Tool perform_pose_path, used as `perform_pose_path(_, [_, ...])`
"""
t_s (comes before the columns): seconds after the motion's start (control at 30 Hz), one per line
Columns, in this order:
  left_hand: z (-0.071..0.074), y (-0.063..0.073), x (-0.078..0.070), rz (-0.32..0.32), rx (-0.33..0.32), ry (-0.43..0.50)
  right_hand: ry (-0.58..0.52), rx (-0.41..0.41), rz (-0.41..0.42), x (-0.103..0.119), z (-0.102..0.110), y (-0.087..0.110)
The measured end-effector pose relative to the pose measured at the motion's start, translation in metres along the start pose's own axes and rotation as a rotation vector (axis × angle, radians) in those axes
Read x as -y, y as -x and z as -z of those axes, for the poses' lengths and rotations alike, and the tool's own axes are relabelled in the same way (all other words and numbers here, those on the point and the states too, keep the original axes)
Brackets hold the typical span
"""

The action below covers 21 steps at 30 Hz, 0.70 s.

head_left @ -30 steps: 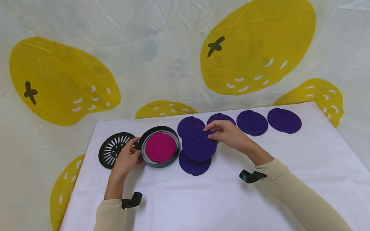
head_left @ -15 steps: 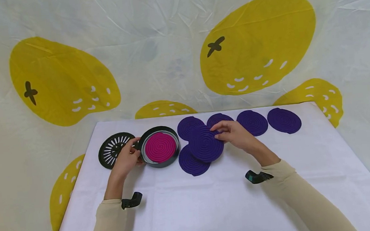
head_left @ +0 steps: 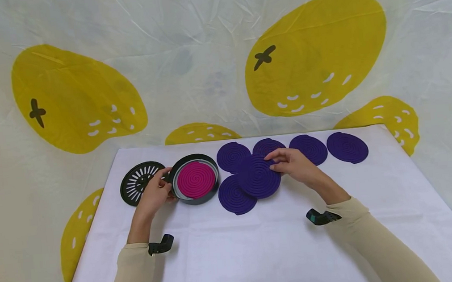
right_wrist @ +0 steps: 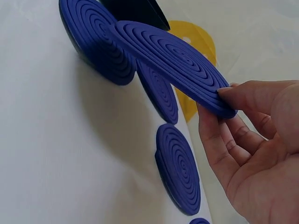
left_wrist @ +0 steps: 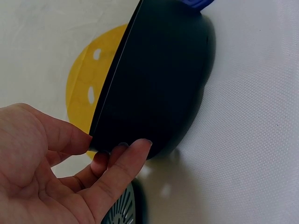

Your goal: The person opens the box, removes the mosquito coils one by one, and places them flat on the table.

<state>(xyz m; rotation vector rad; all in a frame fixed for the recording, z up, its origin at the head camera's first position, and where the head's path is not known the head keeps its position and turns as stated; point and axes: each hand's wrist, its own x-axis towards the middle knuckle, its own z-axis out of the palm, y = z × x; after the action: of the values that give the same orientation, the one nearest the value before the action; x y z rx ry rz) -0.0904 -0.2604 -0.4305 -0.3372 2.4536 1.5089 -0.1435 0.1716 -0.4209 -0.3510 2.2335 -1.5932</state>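
In the head view, my left hand holds the left side of a round dark coaster holder. A pink spiral coaster lies inside it. The left wrist view has my thumb and fingers at the holder's rim, its dark outer wall facing the camera. Between thumb and fingers, my right hand pinches the right edge of a purple spiral coaster. That coaster is raised and tilted above the table in the right wrist view, partly covering the front purple coaster in the head view.
More purple coasters lie along the back of the white table: one behind, one half hidden by my right hand, and two further right, the last being the end coaster. A slotted black disc lies left of the holder.
My right hand has moved rightward with the pinched purple coaster, uncovering more of the two coasters beneath and behind it. The left hand and the holder have stayed in place.
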Motion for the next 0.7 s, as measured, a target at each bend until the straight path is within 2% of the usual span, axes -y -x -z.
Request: perform_pose_path(0.7, [0.001,0.0,0.001,-0.012,0.005,0.004,-0.044,-0.032,-0.052,-0.019,0.022,0.012])
